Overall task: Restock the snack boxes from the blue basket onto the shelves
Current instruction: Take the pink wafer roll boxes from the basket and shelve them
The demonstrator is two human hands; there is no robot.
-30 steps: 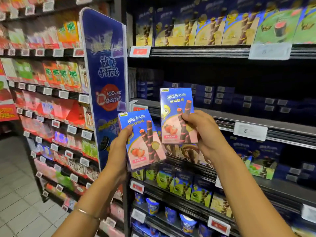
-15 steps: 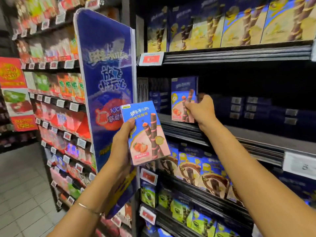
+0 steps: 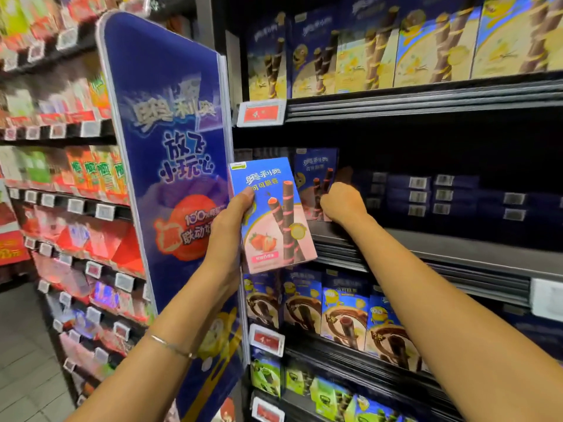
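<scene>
My left hand (image 3: 233,222) grips a blue and pink strawberry wafer-roll box (image 3: 271,214) upright in front of the shelving. My right hand (image 3: 342,202) reaches into the dark middle shelf (image 3: 441,248) and holds a second strawberry box (image 3: 316,175) standing upright at the shelf's left end. Its fingers wrap the box's lower right side. The blue basket is out of view.
A tall blue promotional divider panel (image 3: 170,166) stands just left of my left hand. Yellow wafer boxes (image 3: 380,53) fill the shelf above; chocolate ones (image 3: 335,309) fill the shelf below. Flat dark boxes (image 3: 426,193) are stacked further right on the middle shelf.
My right hand carried its box from in front of the shelves into the middle shelf and stood it at the left end. The left hand rose with its box and moved closer to the shelf.
</scene>
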